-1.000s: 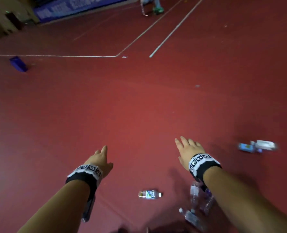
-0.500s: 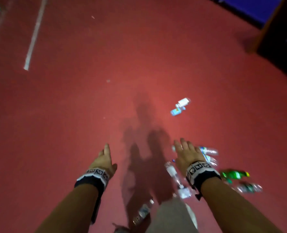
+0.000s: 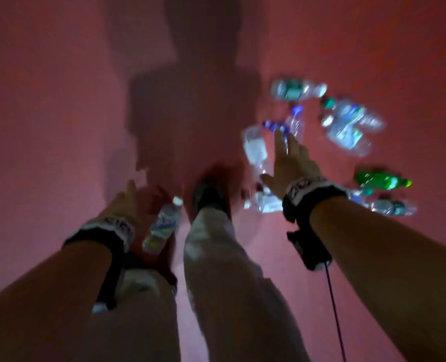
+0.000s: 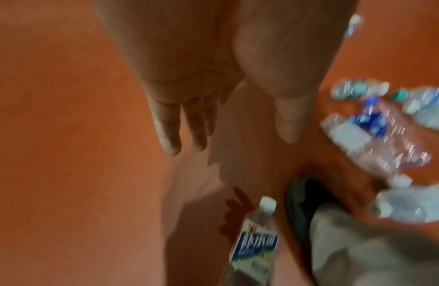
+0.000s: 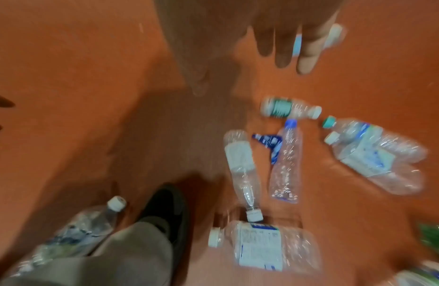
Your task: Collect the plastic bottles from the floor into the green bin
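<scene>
Both hands, left hand (image 3: pixel 121 203) and right hand (image 3: pixel 292 163), spread empty fingers (image 4: pixel 168 125) over nine or so blurred bottles (image 5: pixel 242 170).

Person: bare forearms. Each wrist carries a black band (image 3: pixel 310 205) edged with a white strip of black square markers. Thin black cable (image 3: pixel 334 309) hangs from the right band. Light grey trousers (image 3: pixel 216 257); black shoe (image 3: pixel 209 194).

Blurred bottles (image 3: pixel 295 90), red floor (image 3: pixel 47 100), open-looking hands (image 3: pixel 292 160)
</scene>
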Motion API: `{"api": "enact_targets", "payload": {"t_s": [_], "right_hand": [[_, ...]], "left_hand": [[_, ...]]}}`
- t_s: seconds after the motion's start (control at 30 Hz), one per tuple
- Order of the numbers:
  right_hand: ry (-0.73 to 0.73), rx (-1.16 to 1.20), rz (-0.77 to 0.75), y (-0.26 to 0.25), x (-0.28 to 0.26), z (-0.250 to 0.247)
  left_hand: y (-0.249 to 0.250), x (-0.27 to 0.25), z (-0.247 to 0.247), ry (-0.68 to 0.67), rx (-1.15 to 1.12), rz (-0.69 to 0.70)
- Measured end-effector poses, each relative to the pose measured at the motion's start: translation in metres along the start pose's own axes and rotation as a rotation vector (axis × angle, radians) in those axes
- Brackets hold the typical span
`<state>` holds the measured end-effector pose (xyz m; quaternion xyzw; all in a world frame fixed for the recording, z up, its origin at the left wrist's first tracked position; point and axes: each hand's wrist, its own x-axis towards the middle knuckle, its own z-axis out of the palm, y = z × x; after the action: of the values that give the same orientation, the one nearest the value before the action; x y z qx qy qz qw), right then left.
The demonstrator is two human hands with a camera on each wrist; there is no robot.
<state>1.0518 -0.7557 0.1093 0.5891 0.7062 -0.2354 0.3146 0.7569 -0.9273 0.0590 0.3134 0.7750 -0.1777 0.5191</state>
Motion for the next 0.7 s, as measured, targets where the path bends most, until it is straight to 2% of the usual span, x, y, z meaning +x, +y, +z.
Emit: {"api": "enact_targets", "payload": {"t_s": [0.1,0.2,0.3,0.4,0.5,0.6,0.7], "right_hand": [[-0.101,-0.008,0.040,0.005,0.041,0.087],[-0.124,0.028,0.087,0.012,0.077,0.129],[-0.081,0.100,0.108,0.014,0.117,0.144],[-0.014,0.264,0.203,0.006,0.142,0.154],[-0.004,0.346,0.293,-0.002,0.152,0.153],[0.003,0.216,0.330,-0.005,0.146,0.143],[-0.039,0.133,0.279,-0.006,0.122,0.140]], "left_hand": [[-0.022,0.055,0.061,-0.061,0.006,-0.088],[-0.040,0.095,0.102,-0.147,-0.001,-0.119],[-0.047,0.120,0.121,-0.178,-0.009,-0.058],[-0.046,0.140,0.123,-0.175,0.043,-0.102],[-0.052,0.154,0.112,-0.151,-0.018,-0.157],[-0.048,0.155,0.099,-0.168,0.000,-0.182],[-0.037,0.151,0.096,-0.205,0.096,-0.104]]}}
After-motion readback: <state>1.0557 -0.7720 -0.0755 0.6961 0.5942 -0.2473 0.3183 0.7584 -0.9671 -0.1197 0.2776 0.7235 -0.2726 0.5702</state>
